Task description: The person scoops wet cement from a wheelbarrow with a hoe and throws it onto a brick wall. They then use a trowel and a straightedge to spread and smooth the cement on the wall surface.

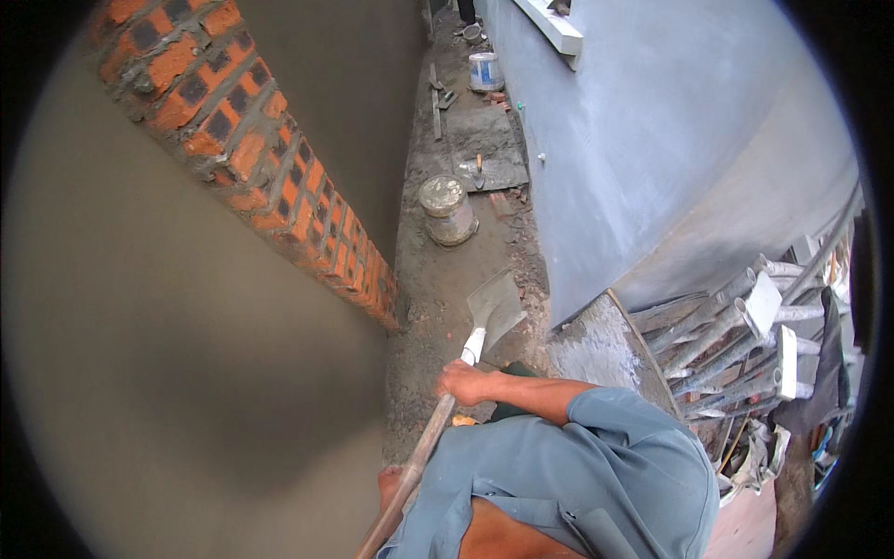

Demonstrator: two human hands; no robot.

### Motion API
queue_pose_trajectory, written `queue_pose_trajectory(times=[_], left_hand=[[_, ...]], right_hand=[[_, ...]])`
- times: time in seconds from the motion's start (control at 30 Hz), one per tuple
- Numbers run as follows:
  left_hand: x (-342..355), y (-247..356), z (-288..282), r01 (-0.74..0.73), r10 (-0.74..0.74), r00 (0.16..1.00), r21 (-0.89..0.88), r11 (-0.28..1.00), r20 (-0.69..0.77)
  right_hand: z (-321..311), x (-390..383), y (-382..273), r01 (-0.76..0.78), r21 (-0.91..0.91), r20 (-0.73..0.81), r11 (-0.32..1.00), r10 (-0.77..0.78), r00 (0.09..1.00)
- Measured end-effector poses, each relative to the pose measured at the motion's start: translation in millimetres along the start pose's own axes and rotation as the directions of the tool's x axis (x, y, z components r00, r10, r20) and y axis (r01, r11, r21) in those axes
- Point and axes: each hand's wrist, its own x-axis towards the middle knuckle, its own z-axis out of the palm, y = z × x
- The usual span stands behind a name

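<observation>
My right hand (461, 380) is closed round the long wooden handle (424, 447) of a shovel, close to its white socket. The flat metal blade (498, 307) is angled over the dirty concrete path. My left hand (389, 486) is low by the left wall, partly hidden behind the handle it grips. Farther along the path stand a mortar-stained bucket with a lid (445, 212) and a small trowel (480, 170) on a grey mortar-covered sheet (503, 177).
An exposed brick column (251, 168) juts from the rendered left wall; a pale wall (652, 140) bounds the right. Far up the narrow path are a paint bucket (484, 74), rubble and a dark leg. A board (605, 349) and piled metal tubes (717, 335) lie at right.
</observation>
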Motion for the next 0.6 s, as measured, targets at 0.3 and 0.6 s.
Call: queue_pose_trajectory(times=[0.3, 0.6], left_hand=[[43, 55, 43, 0.071, -0.066, 0.997, 0.126, 0.989, -0.040], [120, 190, 149, 0.062, -0.058, 0.998, 0.133, 0.989, -0.036]], right_hand=[[-43, 45, 114, -0.010, 0.066, 0.179, 0.998, -0.002, 0.984], [-128, 82, 285, -0.019, 0.069, 0.162, 0.997, 0.008, 0.987]])
